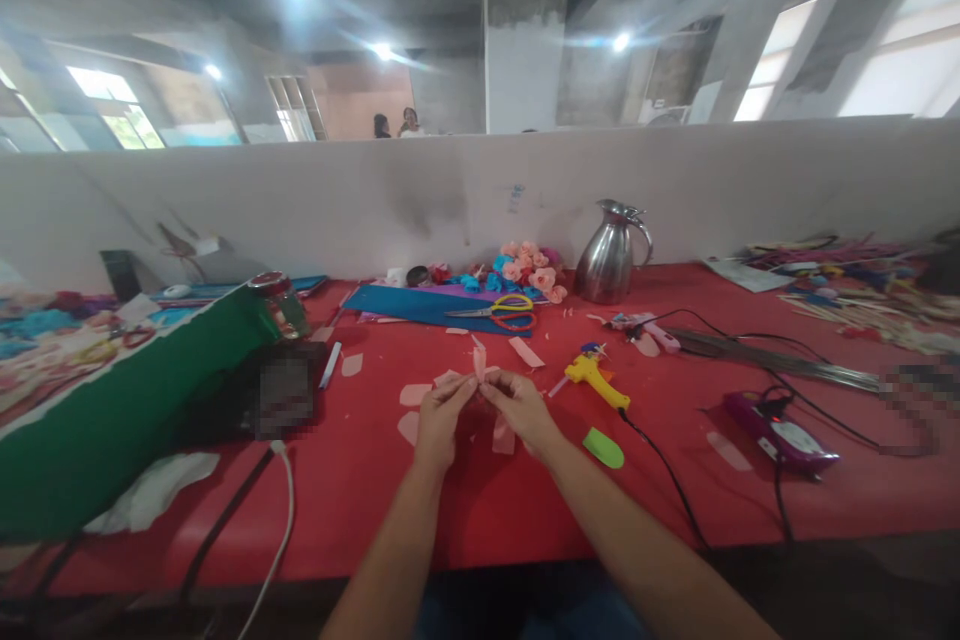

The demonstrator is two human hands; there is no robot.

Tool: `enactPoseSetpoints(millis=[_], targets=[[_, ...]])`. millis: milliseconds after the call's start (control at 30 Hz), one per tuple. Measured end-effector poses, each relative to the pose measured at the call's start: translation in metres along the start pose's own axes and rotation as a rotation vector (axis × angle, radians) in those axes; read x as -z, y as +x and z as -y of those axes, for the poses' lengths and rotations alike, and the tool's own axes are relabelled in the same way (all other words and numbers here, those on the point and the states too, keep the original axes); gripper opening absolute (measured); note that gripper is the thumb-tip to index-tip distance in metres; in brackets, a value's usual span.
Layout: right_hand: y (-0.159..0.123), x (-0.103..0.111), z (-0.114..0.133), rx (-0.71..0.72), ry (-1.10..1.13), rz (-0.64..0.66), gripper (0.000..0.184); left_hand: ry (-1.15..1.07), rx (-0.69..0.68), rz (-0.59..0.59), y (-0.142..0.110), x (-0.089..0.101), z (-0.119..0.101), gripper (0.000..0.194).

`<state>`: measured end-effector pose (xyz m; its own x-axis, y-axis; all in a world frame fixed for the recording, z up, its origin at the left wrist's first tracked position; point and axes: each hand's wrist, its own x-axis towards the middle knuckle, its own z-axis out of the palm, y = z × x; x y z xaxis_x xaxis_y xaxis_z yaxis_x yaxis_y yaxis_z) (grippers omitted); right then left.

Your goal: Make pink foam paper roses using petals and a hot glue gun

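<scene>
Between the fingertips of both hands stands a small rolled piece of pink crepe paper (480,361), upright above the red table. My left hand (448,410) pinches it from the left, thumb and fingers together. From the other side my right hand (523,407) pinches its lower end. Several cut pink paper petals (415,395) lie around and under the hands, and a pink strip (526,352) rests just beyond the right one. Right of the hands is a yellow hot glue gun (600,382), with a bright green piece (604,448) nearer me.
Red-and-yellow-handled scissors (510,312) lie on a blue sheet (420,305). Pink paper flowers (529,270) and a steel jug (609,255) stand at the back. A purple power strip (780,432) with cords sits right; a green panel (150,400) and glass jar (279,305) are left.
</scene>
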<state>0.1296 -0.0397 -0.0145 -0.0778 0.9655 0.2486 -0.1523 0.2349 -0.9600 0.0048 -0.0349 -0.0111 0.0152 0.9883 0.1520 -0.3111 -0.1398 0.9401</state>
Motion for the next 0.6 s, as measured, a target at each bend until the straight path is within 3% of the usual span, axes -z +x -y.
enactPoseSetpoints(millis=[233, 600], targets=[[-0.0006, 0.0005, -0.0048, 0.004, -0.063, -0.023, 0.022, 0.111, -0.004, -0.002, 0.0002, -0.0012, -0.0019, 0.020], [0.0000, 0.0021, -0.0064, 0.075, -0.116, -0.006, 0.020, 0.085, -0.020, 0.000, -0.0011, -0.0028, -0.0041, 0.019]])
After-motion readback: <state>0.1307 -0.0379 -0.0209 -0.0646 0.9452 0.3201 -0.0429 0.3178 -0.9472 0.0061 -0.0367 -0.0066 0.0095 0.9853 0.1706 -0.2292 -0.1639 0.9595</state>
